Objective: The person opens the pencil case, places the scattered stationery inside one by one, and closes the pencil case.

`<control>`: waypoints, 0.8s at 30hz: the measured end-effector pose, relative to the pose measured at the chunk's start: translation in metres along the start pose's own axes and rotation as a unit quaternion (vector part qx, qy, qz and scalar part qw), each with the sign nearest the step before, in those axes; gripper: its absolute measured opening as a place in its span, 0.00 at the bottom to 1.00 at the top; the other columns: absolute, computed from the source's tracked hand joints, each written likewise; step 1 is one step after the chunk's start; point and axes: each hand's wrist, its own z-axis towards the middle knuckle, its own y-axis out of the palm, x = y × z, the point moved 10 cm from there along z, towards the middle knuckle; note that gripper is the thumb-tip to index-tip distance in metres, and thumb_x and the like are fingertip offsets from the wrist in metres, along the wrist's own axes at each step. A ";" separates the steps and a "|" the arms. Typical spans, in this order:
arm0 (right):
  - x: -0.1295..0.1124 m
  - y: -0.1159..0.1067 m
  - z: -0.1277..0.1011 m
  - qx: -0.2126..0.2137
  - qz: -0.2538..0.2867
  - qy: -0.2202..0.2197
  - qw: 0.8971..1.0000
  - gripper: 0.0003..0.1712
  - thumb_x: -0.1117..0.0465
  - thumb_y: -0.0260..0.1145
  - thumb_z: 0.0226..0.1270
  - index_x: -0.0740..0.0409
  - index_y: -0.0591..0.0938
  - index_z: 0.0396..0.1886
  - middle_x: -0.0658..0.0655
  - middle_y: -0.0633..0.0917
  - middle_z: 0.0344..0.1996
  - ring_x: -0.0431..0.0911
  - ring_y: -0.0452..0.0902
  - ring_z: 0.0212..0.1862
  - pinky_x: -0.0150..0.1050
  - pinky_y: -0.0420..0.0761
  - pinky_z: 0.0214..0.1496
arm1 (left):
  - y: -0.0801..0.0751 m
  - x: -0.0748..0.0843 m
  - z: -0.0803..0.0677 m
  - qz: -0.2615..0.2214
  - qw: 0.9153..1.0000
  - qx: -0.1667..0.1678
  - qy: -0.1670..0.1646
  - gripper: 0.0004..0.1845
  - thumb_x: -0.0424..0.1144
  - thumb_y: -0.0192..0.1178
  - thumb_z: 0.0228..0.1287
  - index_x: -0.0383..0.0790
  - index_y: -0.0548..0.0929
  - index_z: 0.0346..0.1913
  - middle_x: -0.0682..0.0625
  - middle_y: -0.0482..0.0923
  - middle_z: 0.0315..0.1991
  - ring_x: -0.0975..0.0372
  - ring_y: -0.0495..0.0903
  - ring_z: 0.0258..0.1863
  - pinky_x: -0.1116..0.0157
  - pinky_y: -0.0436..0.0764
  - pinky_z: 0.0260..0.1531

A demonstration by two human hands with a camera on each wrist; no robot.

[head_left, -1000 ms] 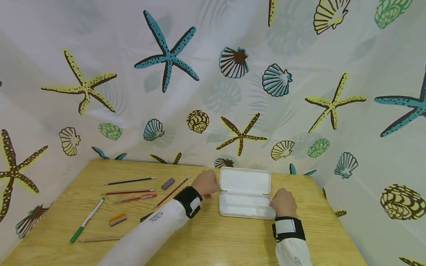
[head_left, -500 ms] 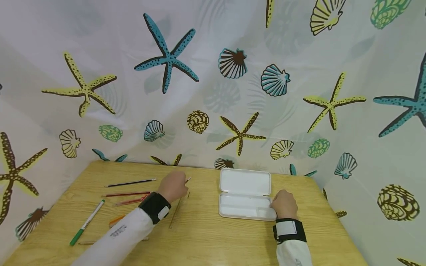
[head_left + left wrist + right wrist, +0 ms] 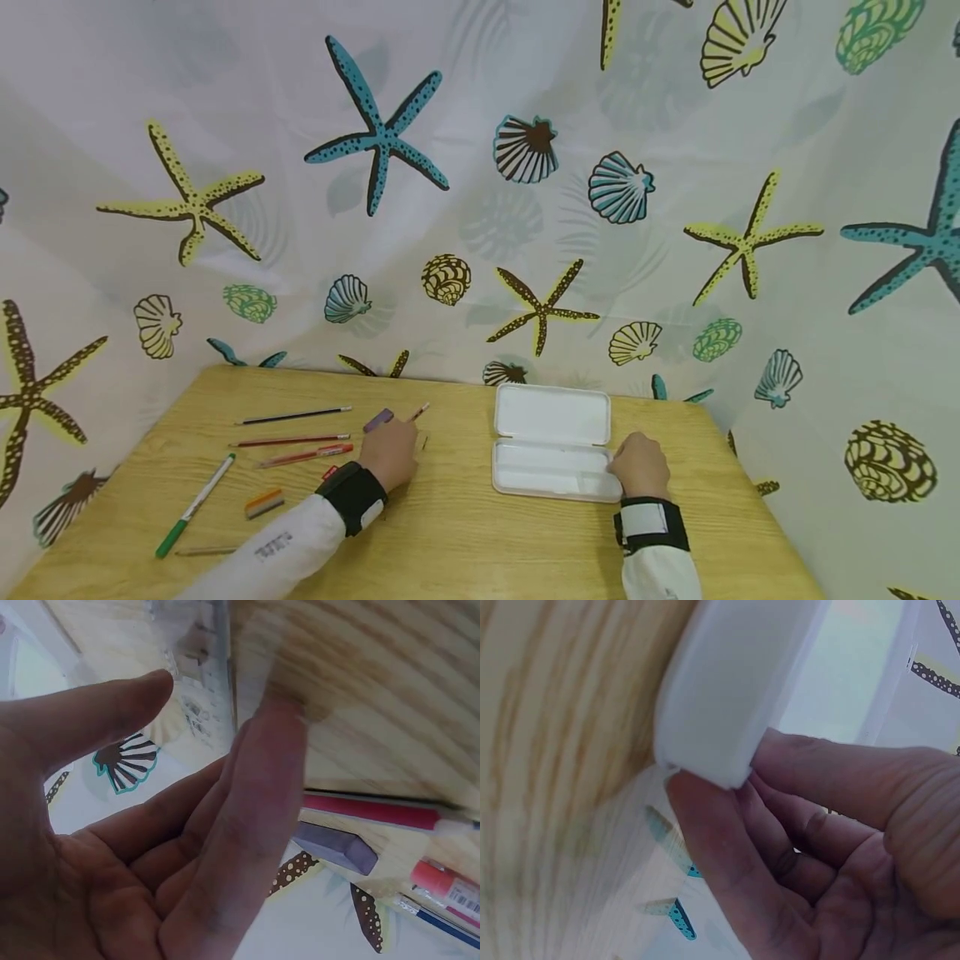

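An open white pencil case [image 3: 551, 415] lies on the wooden table [image 3: 487, 542], its lid flat toward the curtain. My right hand [image 3: 637, 465] grips its near right corner; in the right wrist view the fingers [image 3: 727, 847] curl under the case's corner [image 3: 735, 690] with the thumb above. My left hand [image 3: 390, 454] lies left of the case over a slanted red pencil [image 3: 420, 410], whose tip shows past the fingers. In the left wrist view the left hand [image 3: 187, 847] is spread, its straight fingertips on the table beside that pencil [image 3: 375, 811] and a purple eraser [image 3: 334, 847].
Left of the hand lie the purple eraser [image 3: 378, 420], a black pencil [image 3: 292, 414], a red pencil [image 3: 288, 439], a red pen [image 3: 307, 455], a green marker [image 3: 193, 506], an orange-grey eraser [image 3: 264, 503] and a brown pencil [image 3: 198, 551]. A starfish-and-shell curtain [image 3: 375, 142] closes off the table's back and sides.
My left hand left the case's left edge, went left over the slanted pencil, then drew slightly nearer, uncovering the purple eraser. The right hand stayed on the case's corner.
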 end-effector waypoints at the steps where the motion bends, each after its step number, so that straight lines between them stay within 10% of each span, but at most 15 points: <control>1: 0.000 0.000 0.000 0.000 0.001 -0.002 1.000 0.06 0.71 0.72 0.57 0.69 0.82 0.25 0.65 0.83 0.27 0.56 0.80 0.31 0.53 0.83 0.35 | 0.000 0.001 -0.001 -0.001 1.000 0.000 0.002 0.11 0.32 0.73 0.58 0.37 0.80 0.25 0.48 0.76 0.18 0.59 0.78 0.18 0.59 0.79 0.19; 24: 0.003 0.001 0.002 0.009 0.012 -0.003 1.000 0.06 0.71 0.72 0.55 0.69 0.82 0.24 0.64 0.84 0.26 0.56 0.80 0.30 0.53 0.83 0.34 | 0.015 0.013 0.007 0.025 0.999 -0.019 -0.012 0.10 0.32 0.77 0.49 0.38 0.83 0.28 0.46 0.81 0.24 0.53 0.84 0.26 0.54 0.84 0.26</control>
